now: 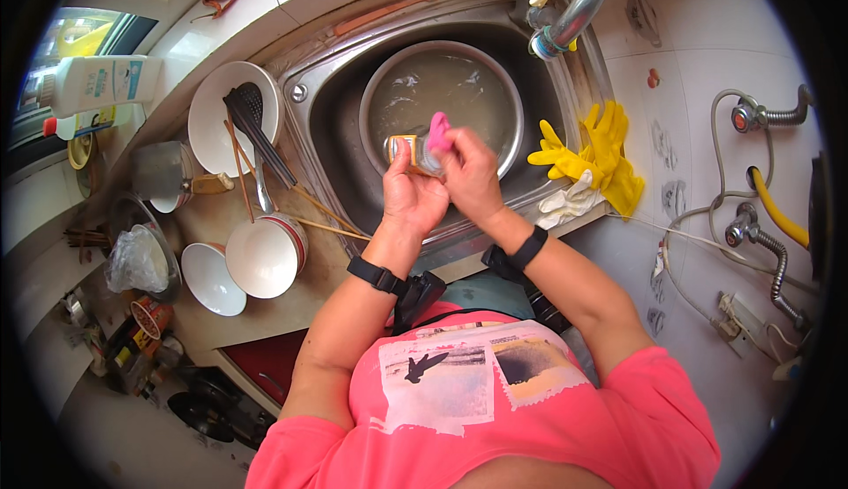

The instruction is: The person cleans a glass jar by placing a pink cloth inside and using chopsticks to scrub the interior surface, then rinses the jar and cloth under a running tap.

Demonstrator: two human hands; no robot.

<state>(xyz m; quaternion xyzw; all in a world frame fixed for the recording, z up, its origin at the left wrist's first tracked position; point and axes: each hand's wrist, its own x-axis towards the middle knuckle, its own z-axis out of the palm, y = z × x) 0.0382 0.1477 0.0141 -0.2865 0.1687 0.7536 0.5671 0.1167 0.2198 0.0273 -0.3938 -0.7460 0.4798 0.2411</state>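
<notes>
My left hand (416, 191) grips a small clear container (427, 161) with an orange-edged label, its thumb lying over the label. My right hand (474, 174) pinches a bright pink cloth or scrubber (438, 130) against the container's right end; which of the two it is I cannot tell. Both hands are close together above the near side of a round metal basin (366, 98) of cloudy water. That basin stands inside a stainless steel sink (338, 177). My fingers hide part of the container.
A curved metal faucet (586, 8) rises at the far right. Yellow rubber gloves (599, 151) and a white glove (570, 199) lie on the sink's right edge. White bowls (262, 257), a large white bowl (205, 118) with black utensils (255, 128), and a cleaver (159, 171) crowd the left counter.
</notes>
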